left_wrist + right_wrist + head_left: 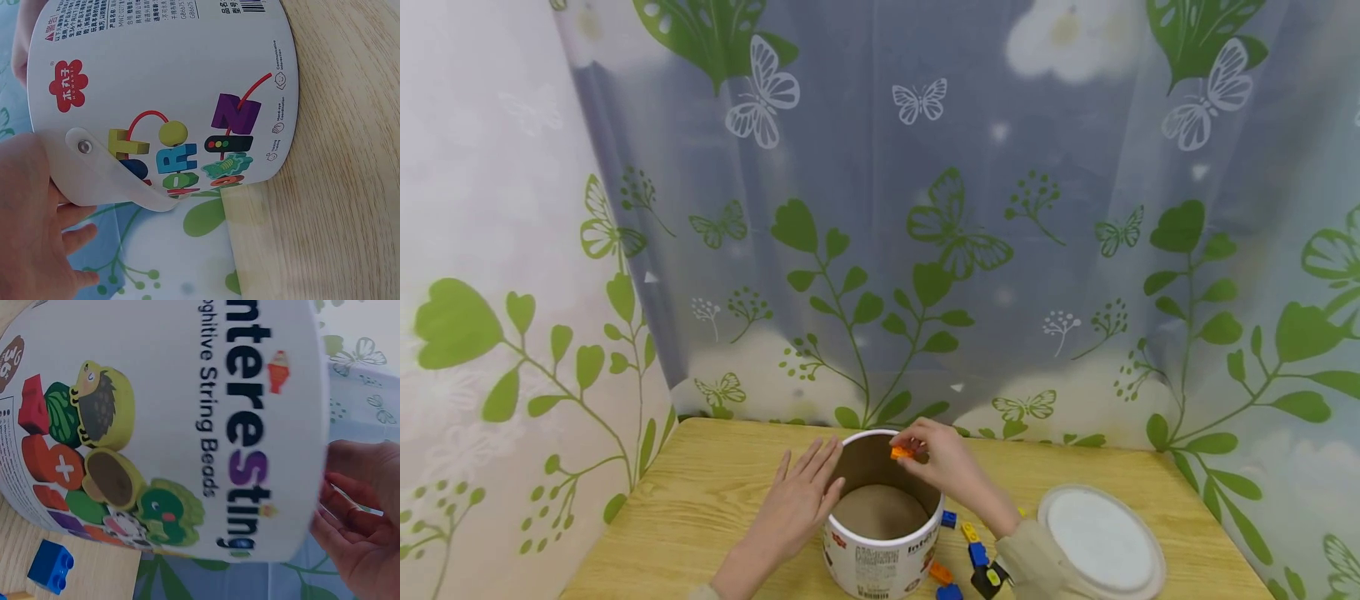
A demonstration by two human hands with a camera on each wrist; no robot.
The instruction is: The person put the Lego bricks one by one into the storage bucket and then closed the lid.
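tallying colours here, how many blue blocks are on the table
3: a blue block right of the tub, another next to a yellow block, a third at the head view's bottom edge. Others may be hidden by the tub or right sleeve.

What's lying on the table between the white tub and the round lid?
In the head view, toy blocks lie there: blue, yellow and orange, plus a black piece. The right sleeve partly covers that stretch.
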